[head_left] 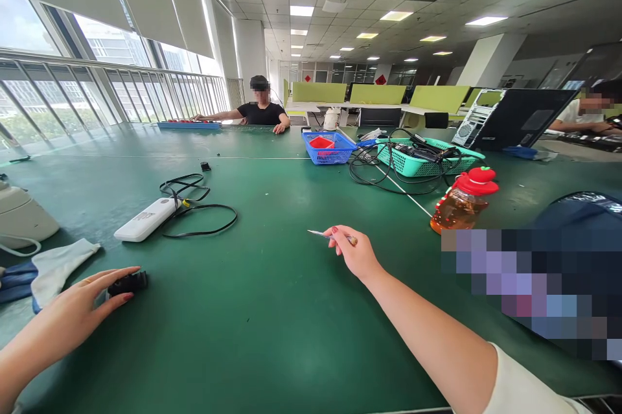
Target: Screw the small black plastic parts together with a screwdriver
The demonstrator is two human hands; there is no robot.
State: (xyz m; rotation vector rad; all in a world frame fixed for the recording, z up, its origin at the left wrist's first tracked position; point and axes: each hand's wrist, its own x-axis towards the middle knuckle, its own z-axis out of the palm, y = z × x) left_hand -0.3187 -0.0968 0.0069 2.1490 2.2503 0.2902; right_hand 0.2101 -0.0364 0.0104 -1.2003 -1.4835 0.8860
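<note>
Green table (272, 323) open between left hand (78, 307) and right hand (357, 255) pinching tool (321, 234).

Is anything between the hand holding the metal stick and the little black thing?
Nothing visible. Only bare table lies between the right hand with its metal tool and the black object that the left hand touches; the cable lies farther back.

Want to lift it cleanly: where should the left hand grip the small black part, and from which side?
Probably pinch the small black part across its long front and back edges, from above. It lies flat on the green table, length running left to right, the left hand touching its left end.
</note>
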